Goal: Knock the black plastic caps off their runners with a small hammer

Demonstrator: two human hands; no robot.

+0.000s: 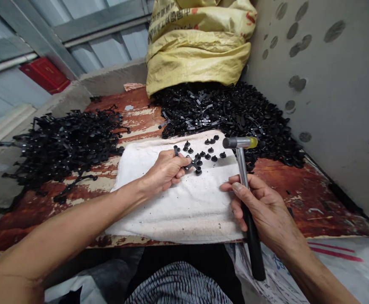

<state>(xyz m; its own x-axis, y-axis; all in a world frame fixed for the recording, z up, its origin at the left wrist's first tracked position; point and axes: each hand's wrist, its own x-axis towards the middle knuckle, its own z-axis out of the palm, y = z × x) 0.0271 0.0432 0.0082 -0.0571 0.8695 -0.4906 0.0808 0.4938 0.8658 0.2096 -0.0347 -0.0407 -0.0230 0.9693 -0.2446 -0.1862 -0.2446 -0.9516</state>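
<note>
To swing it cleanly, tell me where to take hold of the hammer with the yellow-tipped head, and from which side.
Take the black cylindrical grip of the steel-shafted hammer from the near side, as the right hand does now. The grip is the long lower end, pointing toward the person, well away from the metal-and-yellow head.

The left hand (165,171) pinches a black plastic sprue (192,164) over a folded white towel (171,211), just beside loose black studs (208,150). The right hand (263,207) grips a yellow-tipped hammer (243,169) upright, with black heaps (228,109) farther off on a rusty tabletop (298,198).
</note>
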